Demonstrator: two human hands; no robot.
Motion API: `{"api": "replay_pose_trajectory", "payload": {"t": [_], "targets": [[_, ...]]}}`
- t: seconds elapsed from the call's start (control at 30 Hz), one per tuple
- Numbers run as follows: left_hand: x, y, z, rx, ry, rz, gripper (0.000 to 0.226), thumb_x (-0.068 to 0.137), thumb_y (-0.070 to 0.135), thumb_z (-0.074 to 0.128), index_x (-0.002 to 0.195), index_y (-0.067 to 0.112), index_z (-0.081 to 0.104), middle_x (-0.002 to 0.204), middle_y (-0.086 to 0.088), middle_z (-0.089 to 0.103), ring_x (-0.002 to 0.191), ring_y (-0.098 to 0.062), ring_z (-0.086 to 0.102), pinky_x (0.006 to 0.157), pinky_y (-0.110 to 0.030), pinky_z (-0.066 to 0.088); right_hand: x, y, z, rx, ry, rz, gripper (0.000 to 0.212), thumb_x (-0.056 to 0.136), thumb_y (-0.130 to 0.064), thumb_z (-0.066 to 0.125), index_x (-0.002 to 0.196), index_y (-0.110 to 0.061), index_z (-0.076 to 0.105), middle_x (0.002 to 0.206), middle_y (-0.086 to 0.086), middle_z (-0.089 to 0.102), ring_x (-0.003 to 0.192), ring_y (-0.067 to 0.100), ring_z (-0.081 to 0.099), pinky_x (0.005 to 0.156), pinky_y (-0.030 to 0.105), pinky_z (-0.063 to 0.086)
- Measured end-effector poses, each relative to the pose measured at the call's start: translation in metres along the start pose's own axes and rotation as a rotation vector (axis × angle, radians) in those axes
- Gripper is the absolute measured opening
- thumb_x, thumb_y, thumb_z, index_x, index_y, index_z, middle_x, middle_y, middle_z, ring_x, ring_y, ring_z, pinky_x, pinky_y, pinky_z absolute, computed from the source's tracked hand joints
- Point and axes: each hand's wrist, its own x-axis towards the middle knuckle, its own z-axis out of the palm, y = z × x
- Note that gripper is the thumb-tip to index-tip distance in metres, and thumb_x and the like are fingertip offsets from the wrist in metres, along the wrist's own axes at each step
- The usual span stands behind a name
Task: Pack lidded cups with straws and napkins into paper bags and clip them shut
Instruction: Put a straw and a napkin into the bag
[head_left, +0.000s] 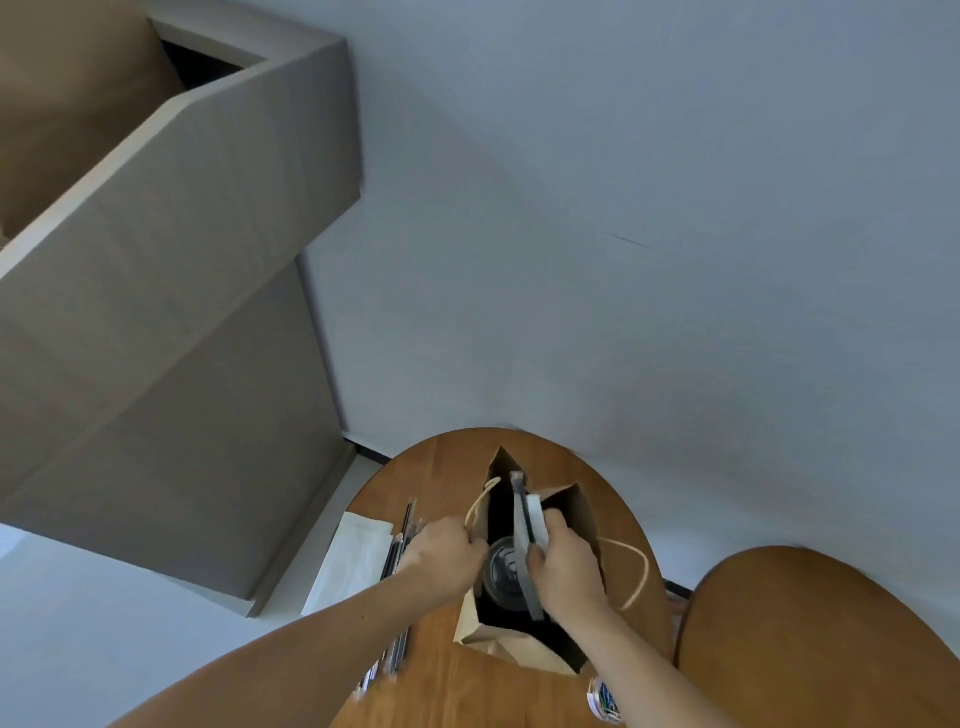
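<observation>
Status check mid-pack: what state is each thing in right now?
Paper bag: upright on the table, mouth open, unclipped.
Cup: inside the bag, lidded.
Left hand: grips the bag's left rim.
Right hand: holds napkin and straw in the bag's mouth.
Napkin stack: flat on the table.
Spare straws: lying beside the stack.
Clips: in a container, untouched.
</observation>
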Motion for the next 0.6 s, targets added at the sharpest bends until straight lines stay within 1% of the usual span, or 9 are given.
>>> {"api": "replay_pose_trajectory", "payload": {"t": [0.07, 0.13, 0.23, 0.3, 0.37, 0.47, 0.53, 0.6], "targets": [[-0.001, -0.001, 0.001, 0.015, -0.005, 0.001, 0.024, 0.095, 0.037, 0.050, 0.082, 0.024, 0.064, 0.075, 0.001, 0.069, 0.067, -0.013, 0.070, 0.070, -0.032, 0.062, 0.002, 0.009, 0.008, -0.021, -0.121, -0.017, 0.012, 0.099, -0.024, 0.051, 0.096, -0.032, 0.043, 0.086, -0.013, 0.057, 0.076, 0.007, 0.058, 0.062, 0.014, 0.043], [-0.002, 0.000, 0.004, 0.020, -0.019, 0.002, 0.023, 0.095, 0.037, 0.050, 0.081, 0.024, 0.063, 0.076, 0.001, 0.068, 0.068, -0.014, 0.070, 0.069, -0.034, 0.062, 0.012, 0.011, 0.020, -0.014, -0.190, 0.003, 0.016, 0.098, -0.020, 0.051, 0.091, -0.032, 0.044, 0.084, -0.013, 0.057, 0.075, 0.006, 0.056, 0.068, 0.020, 0.045], [-0.004, -0.001, 0.006, 0.032, -0.015, -0.001, 0.023, 0.096, 0.035, 0.049, 0.078, 0.026, 0.059, 0.076, 0.001, 0.067, 0.067, -0.014, 0.070, 0.067, -0.033, 0.062, 0.034, 0.011, 0.037, -0.051, -0.246, 0.051, 0.010, 0.097, -0.018, 0.051, 0.094, -0.028, 0.050, 0.086, -0.009, 0.059, 0.079, 0.012, 0.057, 0.078, 0.027, 0.048], [-0.005, -0.004, 0.005, 0.051, -0.012, -0.012, 0.025, 0.096, 0.036, 0.048, 0.076, 0.025, 0.060, 0.073, 0.002, 0.065, 0.067, -0.014, 0.070, 0.068, -0.033, 0.062, 0.049, 0.015, 0.046, -0.091, -0.264, 0.088, 0.008, 0.097, -0.018, 0.050, 0.100, -0.025, 0.054, 0.098, -0.002, 0.064, 0.092, 0.019, 0.062, 0.082, 0.029, 0.047], [-0.006, -0.008, 0.005, 0.041, -0.022, -0.019, 0.029, 0.096, 0.037, 0.046, 0.080, 0.021, 0.065, 0.069, 0.003, 0.063, 0.064, -0.014, 0.068, 0.069, -0.033, 0.062, 0.059, 0.021, 0.052, -0.152, -0.262, 0.122, 0.013, 0.097, -0.018, 0.050, 0.107, -0.020, 0.058, 0.106, 0.003, 0.066, 0.101, 0.023, 0.063, 0.080, 0.029, 0.047], [-0.006, -0.011, 0.006, 0.015, -0.030, -0.021, 0.027, 0.096, 0.036, 0.048, 0.081, 0.021, 0.065, 0.068, 0.004, 0.061, 0.060, -0.011, 0.064, 0.066, -0.030, 0.060, 0.064, 0.027, 0.061, -0.222, -0.229, 0.143, 0.013, 0.096, -0.021, 0.053, 0.106, -0.022, 0.061, 0.102, 0.001, 0.069, 0.096, 0.021, 0.066, 0.076, 0.030, 0.051], [-0.007, -0.013, 0.006, 0.001, -0.028, -0.014, 0.027, 0.096, 0.036, 0.048, 0.079, 0.022, 0.063, 0.067, 0.004, 0.060, 0.059, -0.011, 0.062, 0.065, -0.029, 0.059, 0.064, 0.027, 0.063, -0.262, -0.200, 0.146, 0.012, 0.095, -0.025, 0.056, 0.104, -0.024, 0.063, 0.099, -0.002, 0.069, 0.094, 0.019, 0.067, 0.069, 0.028, 0.047], [-0.007, -0.016, 0.006, -0.011, -0.025, -0.020, 0.028, 0.096, 0.036, 0.048, 0.079, 0.020, 0.064, 0.067, 0.004, 0.060, 0.059, -0.011, 0.063, 0.066, -0.031, 0.060, 0.064, 0.025, 0.065, -0.287, -0.187, 0.162, 0.013, 0.095, -0.025, 0.056, 0.104, -0.023, 0.064, 0.101, -0.001, 0.069, 0.096, 0.020, 0.067, 0.069, 0.027, 0.047]]}}
